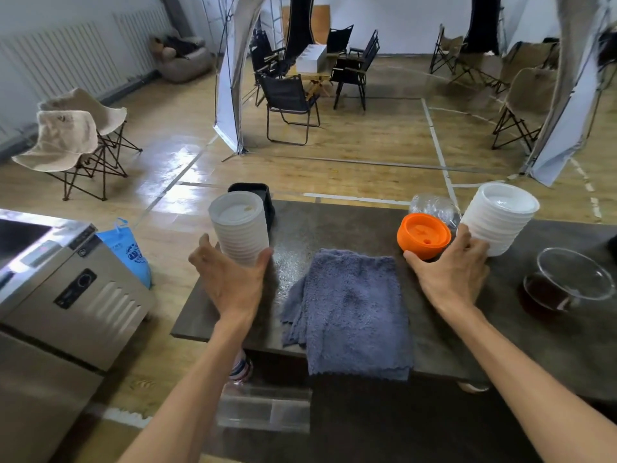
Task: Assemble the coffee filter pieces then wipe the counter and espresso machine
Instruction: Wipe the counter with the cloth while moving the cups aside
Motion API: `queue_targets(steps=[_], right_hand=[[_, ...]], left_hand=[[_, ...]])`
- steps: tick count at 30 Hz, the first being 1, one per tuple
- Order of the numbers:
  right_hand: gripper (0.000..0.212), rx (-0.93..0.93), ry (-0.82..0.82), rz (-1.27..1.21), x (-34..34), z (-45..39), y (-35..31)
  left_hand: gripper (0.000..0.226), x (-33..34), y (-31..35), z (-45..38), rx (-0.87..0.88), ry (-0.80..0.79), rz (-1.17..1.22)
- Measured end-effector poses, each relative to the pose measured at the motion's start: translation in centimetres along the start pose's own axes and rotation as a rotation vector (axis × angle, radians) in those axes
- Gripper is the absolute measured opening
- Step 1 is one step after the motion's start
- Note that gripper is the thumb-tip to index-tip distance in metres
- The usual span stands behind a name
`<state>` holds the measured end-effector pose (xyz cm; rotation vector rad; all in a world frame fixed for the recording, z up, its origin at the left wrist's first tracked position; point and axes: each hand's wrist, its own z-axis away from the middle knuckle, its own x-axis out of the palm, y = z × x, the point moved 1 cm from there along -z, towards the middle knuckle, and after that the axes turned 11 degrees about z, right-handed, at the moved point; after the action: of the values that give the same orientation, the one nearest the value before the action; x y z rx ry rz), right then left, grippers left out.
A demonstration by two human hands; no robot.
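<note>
I'm looking down on the dark stone-look counter [334,222], and my left hand [233,279] is wrapped around the base of a tall frosted white ribbed plastic stack [238,225] at about ten o'clock from the grey-blue fluffy cloth [350,312], thumb on one side and fingers curling behind it, so it's a grip, though the fingertips are hidden by the stack. My right hand [450,272] is at two o'clock from the cloth, thumb against the orange plastic dome-shaped filter piece [423,235] and fingers spread onto the side of the wider white ribbed plastic stack [499,218]; I can't tell whether it's truly gripping either one or only touching them. Behind the orange piece there's a crumpled clear plastic thing [434,205], too hazy to identify. A black container [253,188] is mostly hidden behind the left stack. At three o'clock a clear glass bowl [567,282] holding dark liquid sits near the counter's edge. A steel appliance [60,289] is cut off at nine o'clock.
</note>
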<state>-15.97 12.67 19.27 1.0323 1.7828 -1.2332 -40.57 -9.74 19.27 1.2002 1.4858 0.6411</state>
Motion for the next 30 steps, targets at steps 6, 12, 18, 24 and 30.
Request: queue_targets(steps=[6, 12, 18, 24, 30], right_hand=[[0.104, -0.008, -0.028, 0.011, 0.4, -0.2, 0.1], [0.105, -0.029, -0.034, -0.009, 0.8, -0.3, -0.2], [0.07, -0.031, -0.042, -0.133, 1.3, -0.5, -0.4], [0.072, -0.056, -0.03, -0.123, 1.4, -0.5, -1.1], [0.066, -0.147, -0.068, -0.101, 2.3, -1.2, -2.7]], left_hand=[[0.112, 0.6, 0.2, -0.6, -0.077, -0.063, 0.05], [0.098, 0.7, 0.0, -0.6, -0.082, -0.06, 0.076], [0.089, 0.6, 0.7, 0.2, -0.063, -0.029, 0.127], [0.086, 1.6, 3.1, 1.3, 0.008, -0.111, 0.206], [0.087, 5.1, 5.6, 0.0, 0.066, -0.232, 0.202]])
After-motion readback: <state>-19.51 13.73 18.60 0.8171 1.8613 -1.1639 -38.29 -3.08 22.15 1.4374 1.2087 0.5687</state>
